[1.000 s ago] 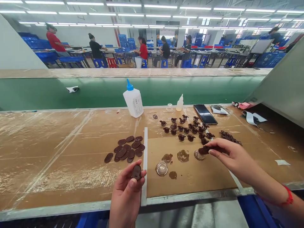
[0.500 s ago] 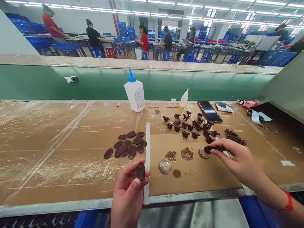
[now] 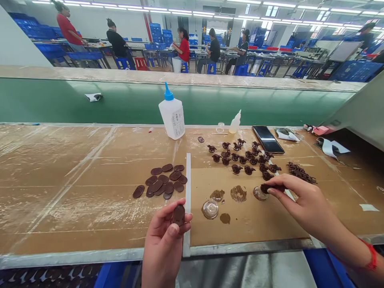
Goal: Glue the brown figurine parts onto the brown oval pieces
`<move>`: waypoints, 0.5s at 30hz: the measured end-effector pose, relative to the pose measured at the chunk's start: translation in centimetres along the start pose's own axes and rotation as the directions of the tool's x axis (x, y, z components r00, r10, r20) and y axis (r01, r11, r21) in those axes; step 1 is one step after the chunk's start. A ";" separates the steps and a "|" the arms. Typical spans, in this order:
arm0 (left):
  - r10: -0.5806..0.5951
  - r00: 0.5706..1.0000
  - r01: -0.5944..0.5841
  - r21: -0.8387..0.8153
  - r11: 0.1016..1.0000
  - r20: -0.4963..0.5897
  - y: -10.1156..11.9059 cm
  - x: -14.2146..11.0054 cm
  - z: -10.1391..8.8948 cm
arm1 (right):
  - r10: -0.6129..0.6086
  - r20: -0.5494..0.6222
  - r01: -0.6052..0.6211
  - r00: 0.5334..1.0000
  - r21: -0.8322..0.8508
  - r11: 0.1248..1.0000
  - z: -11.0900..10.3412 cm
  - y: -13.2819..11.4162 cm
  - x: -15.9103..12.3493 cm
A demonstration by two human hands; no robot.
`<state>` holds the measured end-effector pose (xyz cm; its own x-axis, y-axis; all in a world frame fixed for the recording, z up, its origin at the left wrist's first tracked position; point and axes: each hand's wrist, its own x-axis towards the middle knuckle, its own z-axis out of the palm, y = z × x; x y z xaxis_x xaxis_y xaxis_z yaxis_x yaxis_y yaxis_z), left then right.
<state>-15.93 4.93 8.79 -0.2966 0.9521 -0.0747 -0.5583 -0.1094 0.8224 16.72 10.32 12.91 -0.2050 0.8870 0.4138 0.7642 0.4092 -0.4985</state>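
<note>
My left hand [image 3: 163, 242] pinches a dark brown oval plastic base [image 3: 179, 215] between thumb and fingers, its face toward me. Above a clear shallow round dish [image 3: 257, 196], my right hand [image 3: 303, 204] grips a small dark brown plastic part [image 3: 265, 188] whose exact shape is partly covered by the fingertips. Whether that part touches the dish I cannot tell. A loose pile of brown oval bases [image 3: 162, 182] lies beyond my left hand. Several small wheeled brown pieces [image 3: 249, 170], like tiny cannons, stand spread out beyond my right hand.
A second clear dish [image 3: 210, 209] sits among wet patches [image 3: 238, 193]. Farther back stand a white bottle with a blue nozzle [image 3: 173, 118], a small dropper bottle [image 3: 235, 123] and a phone [image 3: 268, 139]. Thin brown parts [image 3: 300, 173] are heaped at right. A white strip [image 3: 188, 180] divides the tabletop.
The part in my right hand has turned a little at the dish. My left hand still holds the oval base, now tilted slightly differently. The whole view has shifted slightly.
</note>
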 end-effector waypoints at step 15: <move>-0.049 0.999 0.049 -0.011 0.999 0.025 0.4 0.2 -0.1 | 0.023 -0.014 -0.024 1.000 -0.009 1.000 0.3 -0.4 0.3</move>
<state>-16.30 5.03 9.08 -0.2498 0.9630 -0.1010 -0.5805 -0.0655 0.8116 16.19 10.46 12.99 -0.1781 0.8932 0.4129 0.7742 0.3862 -0.5015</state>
